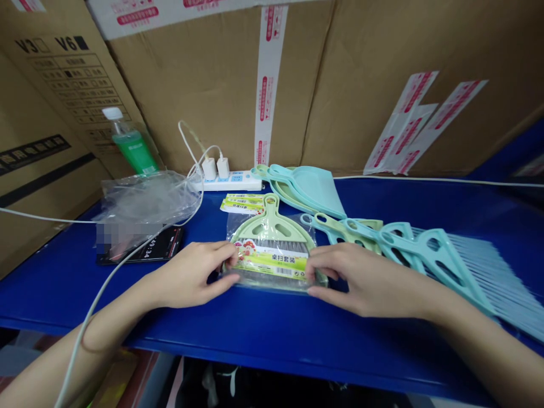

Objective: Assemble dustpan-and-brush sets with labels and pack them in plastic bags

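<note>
A green dustpan-and-brush set lies flat in a clear plastic bag, handle pointing away from me. Across its grey bristles runs a printed label card with red mushrooms. My left hand pinches the lower left edge of the bag between thumb and fingers. On the opposite side, my right hand grips the lower right edge with curled fingers. Both hands are closed on the packaged set, which rests on the blue tabletop.
Blue and green hand brushes lie in a row on the right. Dustpans are stacked behind, beside label cards. Leftward are a power strip, plastic bags, a phone and a green bottle. A white cable crosses my left forearm.
</note>
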A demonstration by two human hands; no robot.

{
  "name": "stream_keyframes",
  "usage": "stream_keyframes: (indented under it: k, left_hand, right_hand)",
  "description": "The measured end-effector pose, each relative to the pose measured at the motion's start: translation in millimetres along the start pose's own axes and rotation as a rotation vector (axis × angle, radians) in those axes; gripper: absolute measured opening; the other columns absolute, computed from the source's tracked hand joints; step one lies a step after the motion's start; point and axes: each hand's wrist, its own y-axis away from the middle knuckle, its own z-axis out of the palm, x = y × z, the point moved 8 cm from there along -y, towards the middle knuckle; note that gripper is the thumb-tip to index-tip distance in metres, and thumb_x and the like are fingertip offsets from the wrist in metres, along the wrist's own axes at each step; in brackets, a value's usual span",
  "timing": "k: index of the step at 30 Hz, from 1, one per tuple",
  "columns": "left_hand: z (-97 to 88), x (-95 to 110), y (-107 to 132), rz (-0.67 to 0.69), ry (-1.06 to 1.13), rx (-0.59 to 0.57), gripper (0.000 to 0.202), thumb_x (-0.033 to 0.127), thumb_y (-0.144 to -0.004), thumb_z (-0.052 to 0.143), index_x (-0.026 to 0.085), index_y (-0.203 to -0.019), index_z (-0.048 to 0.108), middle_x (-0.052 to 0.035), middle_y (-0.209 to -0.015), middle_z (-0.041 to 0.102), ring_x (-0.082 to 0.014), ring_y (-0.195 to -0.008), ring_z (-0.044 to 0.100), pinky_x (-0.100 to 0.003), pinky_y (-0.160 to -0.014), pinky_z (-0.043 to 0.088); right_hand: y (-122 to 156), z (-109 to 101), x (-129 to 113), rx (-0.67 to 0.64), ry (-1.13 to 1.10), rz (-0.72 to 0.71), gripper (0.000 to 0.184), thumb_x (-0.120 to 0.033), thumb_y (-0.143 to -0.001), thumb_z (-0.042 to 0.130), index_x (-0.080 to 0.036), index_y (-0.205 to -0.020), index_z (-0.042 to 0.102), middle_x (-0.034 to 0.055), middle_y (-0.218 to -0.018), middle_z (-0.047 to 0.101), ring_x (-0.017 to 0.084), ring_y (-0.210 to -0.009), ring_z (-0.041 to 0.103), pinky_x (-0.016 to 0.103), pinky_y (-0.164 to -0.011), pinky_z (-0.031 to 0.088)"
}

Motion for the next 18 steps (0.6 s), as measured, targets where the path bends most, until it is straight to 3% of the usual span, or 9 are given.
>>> stream_keyframes:
  k: [3, 8, 13, 18]
  left_hand:
    - [3.2, 0.5, 0.5, 0.035, -0.004, -0.012, 0.014, 0.031, -0.089, 0.051, 0.019, -0.082, 0.052, 0.0005, -0.08, 0.057, -0.0124, -0.065, 0.053, -0.023, -0.059, 0.04]
    - [5.8, -0.2, -0.5, 0.052, -0.003, -0.043, 0.026, 0.026, -0.096, 0.039, 0.018, -0.074, 0.051, 0.0001, -0.077, 0.054, -0.0118, -0.066, 0.053, -0.021, -0.061, 0.04]
    - [4.4, 0.0, -0.7, 0.047, 0.008, -0.043, 0.022, 0.033, -0.092, 0.049, 0.018, -0.076, 0.05, 0.001, -0.077, 0.053, -0.0115, -0.063, 0.05, -0.021, -0.057, 0.038]
    - [4.6, -0.4, -2.1, 0.062, -0.003, -0.002, 0.029, 0.028, -0.096, 0.04, 0.019, -0.07, 0.045, 0.0016, -0.071, 0.049, -0.0108, -0.06, 0.048, -0.021, -0.055, 0.037]
  right_hand:
    - [1.4, -0.7, -2.2, -0.02, -0.02, -0.008, 0.013, -0.033, -0.079, 0.061, -0.02, -0.08, 0.061, 0.003, -0.079, 0.064, 0.017, -0.068, 0.056, 0.03, -0.063, 0.039]
    - [1.6, 0.0, -2.0, -0.053, -0.027, -0.007, 0.004, -0.024, -0.079, 0.059, -0.021, -0.081, 0.06, 0.0032, -0.082, 0.065, 0.018, -0.07, 0.057, 0.031, -0.064, 0.04]
    - [-0.3, 0.4, -0.7, -0.021, -0.019, -0.042, 0.013, -0.018, -0.083, 0.048, -0.021, -0.07, 0.052, 0.0015, -0.073, 0.059, 0.015, -0.063, 0.051, 0.029, -0.059, 0.037]
    - [-1.2, 0.5, -2.3, -0.006, 0.006, -0.046, 0.021, -0.02, -0.086, 0.043, -0.022, -0.065, 0.04, -0.0003, -0.067, 0.051, 0.012, -0.057, 0.044, 0.029, -0.057, 0.034]
